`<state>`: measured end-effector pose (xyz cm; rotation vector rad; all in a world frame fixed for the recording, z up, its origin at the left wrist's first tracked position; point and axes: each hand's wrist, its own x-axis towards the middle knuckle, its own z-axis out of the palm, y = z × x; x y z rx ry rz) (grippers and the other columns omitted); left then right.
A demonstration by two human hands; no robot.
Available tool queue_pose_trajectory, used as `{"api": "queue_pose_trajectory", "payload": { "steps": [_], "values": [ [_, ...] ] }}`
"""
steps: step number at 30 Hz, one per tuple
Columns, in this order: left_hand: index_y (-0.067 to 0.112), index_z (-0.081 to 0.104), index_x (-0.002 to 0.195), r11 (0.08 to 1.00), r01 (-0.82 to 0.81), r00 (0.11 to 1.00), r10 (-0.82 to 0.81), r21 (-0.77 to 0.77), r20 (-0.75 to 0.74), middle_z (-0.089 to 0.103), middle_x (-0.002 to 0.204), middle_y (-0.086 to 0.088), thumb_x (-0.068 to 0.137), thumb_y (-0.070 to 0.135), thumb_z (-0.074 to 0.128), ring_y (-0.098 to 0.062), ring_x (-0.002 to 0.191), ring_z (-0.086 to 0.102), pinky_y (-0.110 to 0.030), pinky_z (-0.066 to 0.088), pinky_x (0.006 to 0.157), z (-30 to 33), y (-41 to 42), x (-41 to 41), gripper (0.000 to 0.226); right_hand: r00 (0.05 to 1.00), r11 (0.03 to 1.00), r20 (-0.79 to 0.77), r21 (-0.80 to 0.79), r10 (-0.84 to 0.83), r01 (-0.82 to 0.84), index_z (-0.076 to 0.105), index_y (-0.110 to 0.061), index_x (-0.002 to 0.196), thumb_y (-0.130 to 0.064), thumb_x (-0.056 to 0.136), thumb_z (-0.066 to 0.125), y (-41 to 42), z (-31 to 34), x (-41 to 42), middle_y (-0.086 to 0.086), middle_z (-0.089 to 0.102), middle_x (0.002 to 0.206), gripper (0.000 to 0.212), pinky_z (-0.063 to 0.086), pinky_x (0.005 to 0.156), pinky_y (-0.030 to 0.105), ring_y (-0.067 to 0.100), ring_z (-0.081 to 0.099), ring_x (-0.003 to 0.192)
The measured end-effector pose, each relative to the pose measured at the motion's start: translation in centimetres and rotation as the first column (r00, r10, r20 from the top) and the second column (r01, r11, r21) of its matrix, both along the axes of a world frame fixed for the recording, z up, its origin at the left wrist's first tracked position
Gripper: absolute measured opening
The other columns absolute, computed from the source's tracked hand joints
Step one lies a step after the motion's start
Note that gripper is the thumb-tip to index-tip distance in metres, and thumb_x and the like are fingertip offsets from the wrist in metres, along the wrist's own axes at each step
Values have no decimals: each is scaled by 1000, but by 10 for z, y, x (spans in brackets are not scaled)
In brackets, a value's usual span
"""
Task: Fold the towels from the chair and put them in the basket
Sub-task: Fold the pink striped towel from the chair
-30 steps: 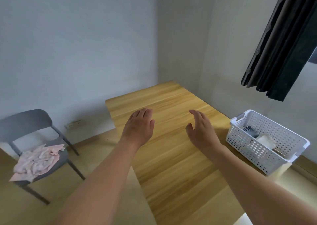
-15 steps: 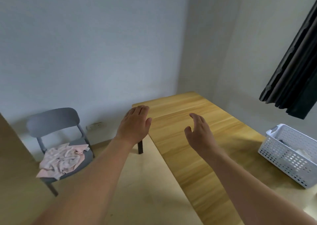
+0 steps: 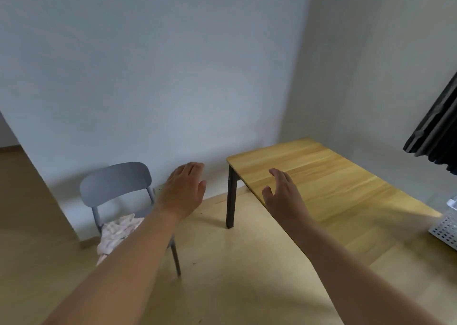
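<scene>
A crumpled pale pink towel pile (image 3: pixel 116 235) lies on the seat of a grey chair (image 3: pixel 116 183) by the wall at lower left; my left forearm hides part of it. My left hand (image 3: pixel 184 192) floats open in the air, right of the chair back and above the floor. My right hand (image 3: pixel 284 198) is open too, fingers spread, over the near left edge of the wooden table (image 3: pixel 333 176). Only a corner of the white perforated basket (image 3: pixel 445 230) shows at the right edge, standing on the table.
A black table leg (image 3: pixel 231 198) stands between chair and table. A dark curtain (image 3: pixel 437 136) hangs at the upper right. Pale wood floor (image 3: pixel 235 262) lies between chair and table. A wall corner juts in at the far left.
The view has swung left: the chair and towels now sit nearer the middle and the basket has slid almost out at the right. Both hands stay open and empty.
</scene>
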<state>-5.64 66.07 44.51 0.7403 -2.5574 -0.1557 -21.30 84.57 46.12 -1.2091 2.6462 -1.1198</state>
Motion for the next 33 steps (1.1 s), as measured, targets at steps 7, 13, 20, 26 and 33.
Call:
{"api": "queue_pose_trajectory", "payload": {
  "steps": [7,13,20,26,33],
  "values": [
    [7,50,133,1000,-20,999,19,23,26,53,136,-11,93,22,50,-31,126,47,-41,38,104,-11,-128,84,42,995,998,73,-14,62,-62,39,-12,141,-16,95,45,-146,-23,91,3,41,144,46,32,105,29,19,39,133],
    [7,50,131,992,-40,995,28,120,97,54,134,-12,94,23,47,-32,122,49,-42,40,101,-36,-255,142,40,993,997,114,64,43,-50,37,-15,142,-17,96,45,-246,-33,153,1,38,148,47,31,107,28,16,35,137],
    [9,47,134,980,80,988,-102,180,117,51,137,-9,95,20,47,-26,125,46,-35,37,103,-50,-337,119,40,985,986,135,138,-109,91,40,-14,141,-18,97,45,-316,-41,130,2,41,146,45,33,105,28,18,39,134],
    [12,47,136,980,60,973,-100,191,207,50,139,-6,95,22,47,-25,127,45,-35,36,106,-73,-425,133,42,965,991,259,133,-43,8,37,-16,143,-18,96,45,-414,-74,150,0,38,149,48,31,104,23,16,39,134],
    [13,44,139,963,48,947,-128,264,296,49,141,-6,95,24,43,-24,128,45,-36,37,108,-109,-550,133,45,950,979,276,178,-149,102,41,-15,141,-17,96,46,-522,-89,160,2,43,145,46,35,102,25,17,44,129]
  ]
}}
